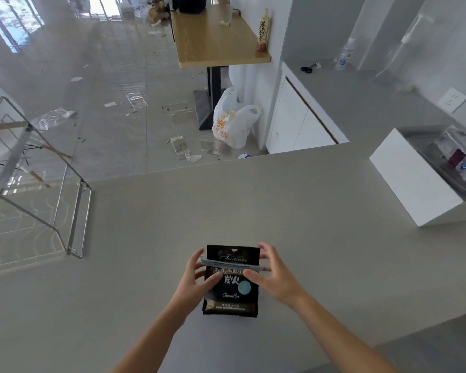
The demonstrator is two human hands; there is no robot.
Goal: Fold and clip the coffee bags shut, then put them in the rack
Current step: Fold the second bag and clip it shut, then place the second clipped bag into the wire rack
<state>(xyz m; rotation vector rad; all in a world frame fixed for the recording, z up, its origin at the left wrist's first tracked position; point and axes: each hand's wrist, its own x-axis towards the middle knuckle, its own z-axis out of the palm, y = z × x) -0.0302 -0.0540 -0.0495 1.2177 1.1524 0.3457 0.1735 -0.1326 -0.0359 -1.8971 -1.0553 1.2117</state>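
Note:
A black coffee bag (233,289) with white lettering and a pale blue dot lies flat on the grey counter (293,224), near its front edge. A long grey clip (230,264) runs across the bag's upper part. My left hand (197,275) grips the clip's left end, thumb resting on the bag. My right hand (272,270) holds the clip's right end, fingers spread behind it. The metal wire rack (73,224) stands at the counter's left end, well away from the bag.
A white box (412,184) holding plastic-wrapped items sits at the right of the counter. Beyond the counter are a littered floor, a white plastic shopping bag (233,119), a wooden table (218,36) with a bottle, and white cabinets.

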